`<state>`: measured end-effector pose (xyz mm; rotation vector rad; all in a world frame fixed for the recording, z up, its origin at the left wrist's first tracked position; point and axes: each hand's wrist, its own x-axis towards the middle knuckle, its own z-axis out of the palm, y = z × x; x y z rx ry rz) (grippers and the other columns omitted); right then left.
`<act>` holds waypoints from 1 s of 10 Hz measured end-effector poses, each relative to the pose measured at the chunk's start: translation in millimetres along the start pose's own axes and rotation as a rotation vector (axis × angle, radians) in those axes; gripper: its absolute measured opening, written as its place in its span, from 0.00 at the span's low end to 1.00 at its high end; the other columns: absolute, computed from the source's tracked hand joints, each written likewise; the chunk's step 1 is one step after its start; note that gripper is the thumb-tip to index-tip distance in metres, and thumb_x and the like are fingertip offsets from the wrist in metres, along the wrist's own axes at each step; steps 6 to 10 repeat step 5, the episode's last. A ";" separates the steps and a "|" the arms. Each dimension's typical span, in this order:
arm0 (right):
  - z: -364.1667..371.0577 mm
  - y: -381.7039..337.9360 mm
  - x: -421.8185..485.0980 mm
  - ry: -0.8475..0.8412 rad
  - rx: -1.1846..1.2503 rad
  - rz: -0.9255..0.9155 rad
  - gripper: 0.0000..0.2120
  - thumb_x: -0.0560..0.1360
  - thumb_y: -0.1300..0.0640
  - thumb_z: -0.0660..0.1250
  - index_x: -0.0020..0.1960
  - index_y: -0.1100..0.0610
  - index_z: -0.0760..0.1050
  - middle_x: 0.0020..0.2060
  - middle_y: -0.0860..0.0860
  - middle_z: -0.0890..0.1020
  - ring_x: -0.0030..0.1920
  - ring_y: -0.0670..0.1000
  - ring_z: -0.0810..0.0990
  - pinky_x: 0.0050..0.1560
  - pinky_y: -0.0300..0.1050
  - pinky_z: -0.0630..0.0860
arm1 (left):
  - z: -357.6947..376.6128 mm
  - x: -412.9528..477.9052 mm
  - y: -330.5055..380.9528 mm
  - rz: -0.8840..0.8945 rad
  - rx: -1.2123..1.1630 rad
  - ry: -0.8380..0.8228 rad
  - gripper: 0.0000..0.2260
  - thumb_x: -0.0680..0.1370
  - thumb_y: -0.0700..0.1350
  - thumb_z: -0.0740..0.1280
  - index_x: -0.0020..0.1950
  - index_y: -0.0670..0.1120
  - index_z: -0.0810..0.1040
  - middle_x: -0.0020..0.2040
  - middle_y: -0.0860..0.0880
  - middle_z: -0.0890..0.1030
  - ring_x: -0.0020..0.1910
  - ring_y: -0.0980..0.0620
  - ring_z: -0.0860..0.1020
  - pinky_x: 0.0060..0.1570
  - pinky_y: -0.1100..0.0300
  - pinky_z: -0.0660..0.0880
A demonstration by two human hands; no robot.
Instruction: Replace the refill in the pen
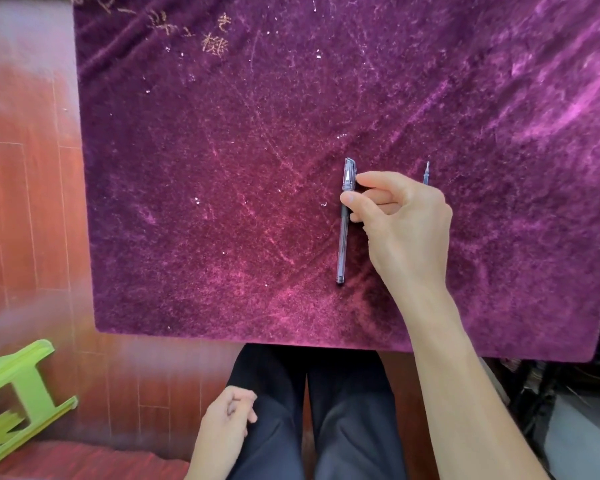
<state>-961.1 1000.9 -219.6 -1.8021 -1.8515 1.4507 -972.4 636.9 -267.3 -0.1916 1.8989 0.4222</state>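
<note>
On the bench (222, 168) | right hand (406, 223) pinching capped pen (343, 237), refill (426, 174) just beyond | left hand (227, 420) loosely curled, empty, on lap | step: pickup; next likely uncapping, needing both hands.

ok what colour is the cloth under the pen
Deep purple velvet cloth, with pinkish sheen, under the pen; seen in the head view.

Both forearms are left bare, with no sleeves seen; dark trousers (350, 410) are worn on the legs.
</note>
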 end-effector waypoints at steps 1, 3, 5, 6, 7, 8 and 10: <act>-0.2 1.0 -0.2 0.005 -0.008 -0.011 0.10 0.77 0.55 0.78 0.58 0.49 0.87 0.40 0.42 0.88 0.38 0.35 0.87 0.44 0.28 0.81 | 0.6 1.5 -10.6 -0.031 0.048 -0.007 0.08 0.80 0.39 0.67 0.42 0.46 0.81 0.33 0.46 0.85 0.25 0.56 0.73 0.37 0.59 0.72; 0.9 -1.4 -0.2 0.011 -0.012 -0.013 0.11 0.78 0.55 0.77 0.60 0.51 0.87 0.42 0.44 0.88 0.39 0.38 0.87 0.46 0.28 0.81 | -1.4 -3.0 -13.8 -0.011 0.046 -0.024 0.08 0.81 0.38 0.65 0.43 0.44 0.81 0.33 0.46 0.84 0.26 0.55 0.73 0.36 0.59 0.72; -6.0 -4.8 -10.8 -0.008 -0.022 0.030 0.13 0.79 0.54 0.76 0.63 0.53 0.86 0.45 0.47 0.89 0.40 0.40 0.88 0.50 0.36 0.85 | -14.7 -17.9 -2.7 0.004 0.060 -0.034 0.08 0.81 0.41 0.65 0.44 0.46 0.81 0.37 0.44 0.85 0.27 0.56 0.74 0.38 0.60 0.73; -6.0 -4.8 -10.8 -0.008 -0.022 0.030 0.13 0.79 0.54 0.76 0.63 0.53 0.86 0.45 0.47 0.89 0.40 0.40 0.88 0.50 0.36 0.85 | -14.7 -17.9 -2.7 0.004 0.060 -0.034 0.08 0.81 0.41 0.65 0.44 0.46 0.81 0.37 0.44 0.85 0.27 0.56 0.74 0.38 0.60 0.73; -6.0 -4.8 -10.8 -0.008 -0.022 0.030 0.13 0.79 0.54 0.76 0.63 0.53 0.86 0.45 0.47 0.89 0.40 0.40 0.88 0.50 0.36 0.85 | -14.7 -17.9 -2.7 0.004 0.060 -0.034 0.08 0.81 0.41 0.65 0.44 0.46 0.81 0.37 0.44 0.85 0.27 0.56 0.74 0.38 0.60 0.73; -6.0 -4.8 -10.8 -0.008 -0.022 0.030 0.13 0.79 0.54 0.76 0.63 0.53 0.86 0.45 0.47 0.89 0.40 0.40 0.88 0.50 0.36 0.85 | -14.7 -17.9 -2.7 0.004 0.060 -0.034 0.08 0.81 0.41 0.65 0.44 0.46 0.81 0.37 0.44 0.85 0.27 0.56 0.74 0.38 0.60 0.73; -6.0 -4.8 -10.8 -0.008 -0.022 0.030 0.13 0.79 0.54 0.76 0.63 0.53 0.86 0.45 0.47 0.89 0.40 0.40 0.88 0.50 0.36 0.85 | -14.7 -17.9 -2.7 0.004 0.060 -0.034 0.08 0.81 0.41 0.65 0.44 0.46 0.81 0.37 0.44 0.85 0.27 0.56 0.74 0.38 0.60 0.73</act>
